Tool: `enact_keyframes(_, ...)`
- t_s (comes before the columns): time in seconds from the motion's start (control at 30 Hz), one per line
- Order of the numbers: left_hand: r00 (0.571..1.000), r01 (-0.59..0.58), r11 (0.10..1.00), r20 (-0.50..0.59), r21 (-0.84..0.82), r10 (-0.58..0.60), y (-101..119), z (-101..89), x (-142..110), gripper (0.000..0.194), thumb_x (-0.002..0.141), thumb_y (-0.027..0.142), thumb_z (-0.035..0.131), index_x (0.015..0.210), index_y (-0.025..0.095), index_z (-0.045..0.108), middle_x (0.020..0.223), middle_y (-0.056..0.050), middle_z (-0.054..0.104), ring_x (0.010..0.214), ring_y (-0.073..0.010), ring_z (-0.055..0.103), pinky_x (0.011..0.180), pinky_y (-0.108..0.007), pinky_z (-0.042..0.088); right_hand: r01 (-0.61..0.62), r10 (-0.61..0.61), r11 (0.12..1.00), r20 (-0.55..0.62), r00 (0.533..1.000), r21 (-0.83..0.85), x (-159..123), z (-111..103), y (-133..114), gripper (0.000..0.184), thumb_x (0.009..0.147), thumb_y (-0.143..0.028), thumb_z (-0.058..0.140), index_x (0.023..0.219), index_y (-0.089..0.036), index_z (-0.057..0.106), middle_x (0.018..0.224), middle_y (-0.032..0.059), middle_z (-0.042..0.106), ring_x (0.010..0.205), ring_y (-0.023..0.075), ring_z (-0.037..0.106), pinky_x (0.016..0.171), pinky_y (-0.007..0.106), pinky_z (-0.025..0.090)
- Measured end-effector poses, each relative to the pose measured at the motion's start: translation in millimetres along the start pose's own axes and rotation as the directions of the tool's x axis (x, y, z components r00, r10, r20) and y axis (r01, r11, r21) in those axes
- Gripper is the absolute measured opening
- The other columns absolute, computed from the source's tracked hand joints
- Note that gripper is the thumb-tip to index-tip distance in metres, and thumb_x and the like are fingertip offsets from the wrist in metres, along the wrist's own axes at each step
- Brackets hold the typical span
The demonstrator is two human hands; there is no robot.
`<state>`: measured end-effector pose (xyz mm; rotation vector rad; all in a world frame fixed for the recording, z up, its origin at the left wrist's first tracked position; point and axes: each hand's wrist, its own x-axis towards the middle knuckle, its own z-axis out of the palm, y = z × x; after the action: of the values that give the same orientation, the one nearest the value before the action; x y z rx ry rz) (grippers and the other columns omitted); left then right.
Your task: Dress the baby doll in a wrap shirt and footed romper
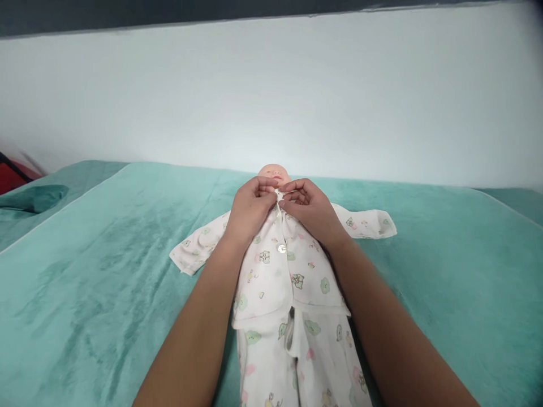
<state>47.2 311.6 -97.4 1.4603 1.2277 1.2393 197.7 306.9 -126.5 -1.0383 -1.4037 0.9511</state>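
Observation:
A baby doll (274, 169) lies on its back, dressed in a white printed baby shirt (267, 277) and matching trousers (318, 350). At the shirt's neckline, my left hand (255, 204) pinches one side of the front opening. My right hand (309, 204) is closed on the other side of the opening, its fingertips nearly meeting those of the left. A button (281, 249) shows fastened lower on the chest. Below it, the front edges part near the hem. What exactly lies between the fingertips at the collar is partly hidden.
A teal plush blanket (106, 271) covers the bed under the doll. Behind it rises a white wall (271, 96). Folded teal cloth (38, 198) and a red item (12, 175) lie at the far left edge.

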Motion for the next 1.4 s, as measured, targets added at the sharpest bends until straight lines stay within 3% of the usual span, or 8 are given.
enact_keyframes(0.13,0.993,-0.085,0.964,-0.052,0.252,0.102,-1.9,2.1,-1.4,0.024,0.074,0.011,0.057,0.091,0.02,0.071,0.099,-0.003,0.069,0.085,-0.0164,0.061,0.084,-0.03,0.048,-0.021,0.023,0.998,-0.027,0.999,0.065,1.3,-0.1,3.0,0.02,0.077,-0.03,0.068,0.093,-0.023,0.06,0.093,0.0009,0.069,0.083,0.0167,0.064,0.076,0.032,0.049)
enact_keyframes(0.4,0.986,-0.15,0.902,-0.01,0.404,0.169,-7.8,2.5,-1.3,0.028,0.084,0.014,0.048,0.092,0.021,0.073,0.108,-0.007,0.066,0.105,-0.0223,0.061,0.098,-0.035,0.045,-0.014,0.007,0.997,-0.092,0.996,-0.079,-1.1,2.8,1.1,0.016,0.079,-0.03,0.064,0.093,-0.024,0.069,0.092,0.001,0.072,0.085,0.0183,0.064,0.081,0.034,0.048)
enact_keyframes(0.57,0.982,-0.141,0.902,-0.059,0.408,0.18,-7.6,2.2,-4.6,0.023,0.083,0.013,0.047,0.086,0.02,0.069,0.102,-0.006,0.067,0.101,-0.0222,0.062,0.094,-0.036,0.046,0.059,-0.082,0.979,-0.114,0.99,-0.194,-2.5,4.1,-2.6,0.017,0.08,-0.023,0.057,0.085,-0.022,0.073,0.098,0.0023,0.072,0.092,0.0185,0.063,0.086,0.034,0.046)
enact_keyframes(0.8,0.985,-0.144,0.942,-0.05,0.303,0.166,-6.7,-5.1,-20.8,0.015,0.081,0.016,0.053,0.086,0.021,0.067,0.099,-0.003,0.07,0.089,-0.0182,0.062,0.084,-0.031,0.048,0.033,-0.069,0.978,-0.165,0.984,-0.208,-4.9,6.2,-10.4,0.012,0.081,-0.025,0.055,0.082,-0.022,0.067,0.076,-0.0015,0.064,0.07,0.0147,0.053,0.068,0.03,0.042)
enact_keyframes(0.9,0.986,-0.151,0.952,-0.031,0.265,0.165,-8.1,-8.2,-23.4,0.016,0.082,0.016,0.054,0.087,0.021,0.068,0.101,-0.002,0.07,0.089,-0.0172,0.062,0.083,-0.03,0.048,-0.001,-0.033,0.966,-0.128,0.991,-0.258,-7.4,4.5,-20.2,0.013,0.083,-0.033,0.057,0.076,-0.022,0.061,0.07,-0.0025,0.058,0.065,0.0132,0.049,0.062,0.028,0.038)
enact_keyframes(1.0,0.983,-0.178,0.958,-0.009,0.225,0.184,-10.0,-11.2,-23.0,0.017,0.082,0.015,0.055,0.089,0.021,0.069,0.101,-0.001,0.07,0.091,-0.0164,0.062,0.085,-0.029,0.047,-0.093,0.087,0.931,-0.031,0.996,-0.352,-11.4,-0.4,-35.3,0.033,0.086,-0.048,0.057,0.067,-0.021,0.052,0.065,-0.0024,0.052,0.06,0.0119,0.044,0.056,0.028,0.033)
enact_keyframes(1.17,0.972,-0.227,0.953,0.111,0.202,0.208,-9.8,-20.1,-23.1,0.014,0.086,0.021,0.057,0.089,0.023,0.07,0.103,-0.001,0.069,0.094,-0.0169,0.061,0.085,-0.03,0.047,-0.198,0.299,0.831,0.118,0.947,-0.519,-18.1,-6.9,-55.1,0.033,0.081,-0.047,0.064,0.067,-0.022,0.049,0.061,-0.0037,0.048,0.054,0.0109,0.039,0.049,0.027,0.028)
enact_keyframes(1.4,0.912,-0.272,0.954,0.35,0.129,0.213,-10.1,-33.5,-21.5,0.014,0.085,0.035,0.068,0.082,0.021,0.069,0.112,-0.004,0.063,0.108,-0.0207,0.059,0.098,-0.036,0.043,-0.204,0.282,0.91,0.181,0.942,-0.36,-14.8,-10.8,-45.3,0.023,0.081,-0.034,0.059,0.064,-0.02,0.052,0.063,-0.0035,0.043,0.057,0.0102,0.037,0.051,0.027,0.027)
